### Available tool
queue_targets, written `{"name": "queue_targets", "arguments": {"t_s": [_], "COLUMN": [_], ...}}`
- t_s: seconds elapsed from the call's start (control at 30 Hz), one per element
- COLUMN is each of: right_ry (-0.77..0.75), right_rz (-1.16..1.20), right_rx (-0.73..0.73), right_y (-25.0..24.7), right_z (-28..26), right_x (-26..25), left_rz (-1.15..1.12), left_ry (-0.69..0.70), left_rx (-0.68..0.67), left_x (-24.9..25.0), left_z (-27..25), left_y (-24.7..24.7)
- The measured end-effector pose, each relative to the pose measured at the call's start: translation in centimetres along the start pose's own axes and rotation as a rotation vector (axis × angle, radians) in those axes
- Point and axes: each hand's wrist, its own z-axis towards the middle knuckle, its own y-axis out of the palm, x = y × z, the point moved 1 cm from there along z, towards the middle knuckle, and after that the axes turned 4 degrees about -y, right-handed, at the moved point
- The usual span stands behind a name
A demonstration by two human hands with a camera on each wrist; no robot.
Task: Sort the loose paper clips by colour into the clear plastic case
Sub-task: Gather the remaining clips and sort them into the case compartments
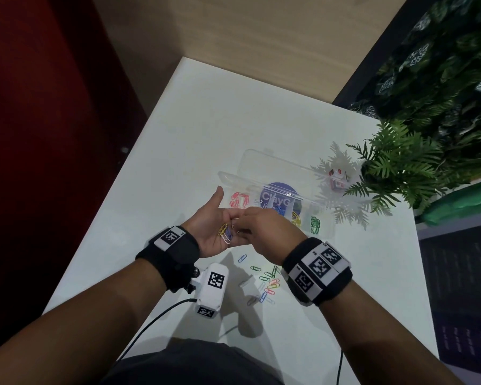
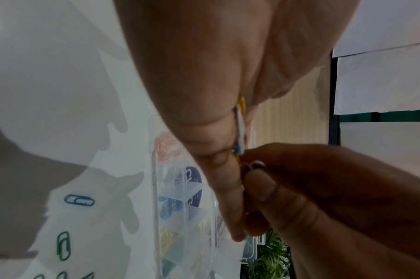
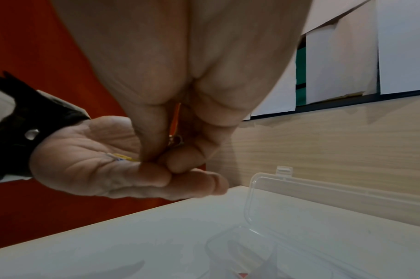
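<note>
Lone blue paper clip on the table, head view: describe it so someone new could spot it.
Start at the white table and find the open clear plastic case. Nearer the person lies a heap of mixed loose clips. The blue paper clip lies alone between them, just below the cupped left hand, touching no other clip.

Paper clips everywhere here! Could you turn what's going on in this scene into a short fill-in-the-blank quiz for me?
1. The left hand lies palm up and carries a few clips in its ____.
2. The right hand picks at those clips with its ____.
3. In the clear plastic case, the compartment nearest the left hand's thumb holds ____ clips.
4. The case's lid is ____.

Missing words: palm; fingertips; red; open
</note>
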Motion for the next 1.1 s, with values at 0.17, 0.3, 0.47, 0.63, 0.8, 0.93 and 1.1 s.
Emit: {"name": "queue_targets", "arguments": {"t_s": [0.17, 0.3, 0.47, 0.63, 0.8, 0.93, 1.1], "right_ry": [0.067, 0.279, 0.526, 0.667, 0.736, 0.753, 0.712], "right_rz": [0.035, 0.261, 0.292, 0.317, 0.309, 0.321, 0.378], "right_rx": [0.098, 0.334, 0.425, 0.377, 0.268, 0.224, 0.378], "right_y": [-0.6, -1.9, -2.4, -1.5, -0.4, 0.4, -0.7], "right_z": [-0.4, -0.7, 0.4, 2.8, 4.4, 4.3, 2.8], "right_x": [-0.3, 1.2, 5.6, 7.9, 8.8, 9.5, 8.9], "left_rz": [-0.039, -0.049, -0.11, -0.128, -0.138, -0.146, -0.158], "left_ry": [0.018, 0.026, 0.048, 0.066, 0.08, 0.087, 0.101], "left_rx": [0.015, 0.04, 0.09, 0.11, 0.122, 0.117, 0.13], "left_x": [0.1, 0.4, 0.9, 1.4, 1.6, 1.7, 1.7], "left_z": [0.0, 0.0, -0.2, -0.5, -0.6, -0.4, -0.2], "left_y": [0.3, 0.2, -0.1, -0.7, -1.1, -1.3, -1.3]}}
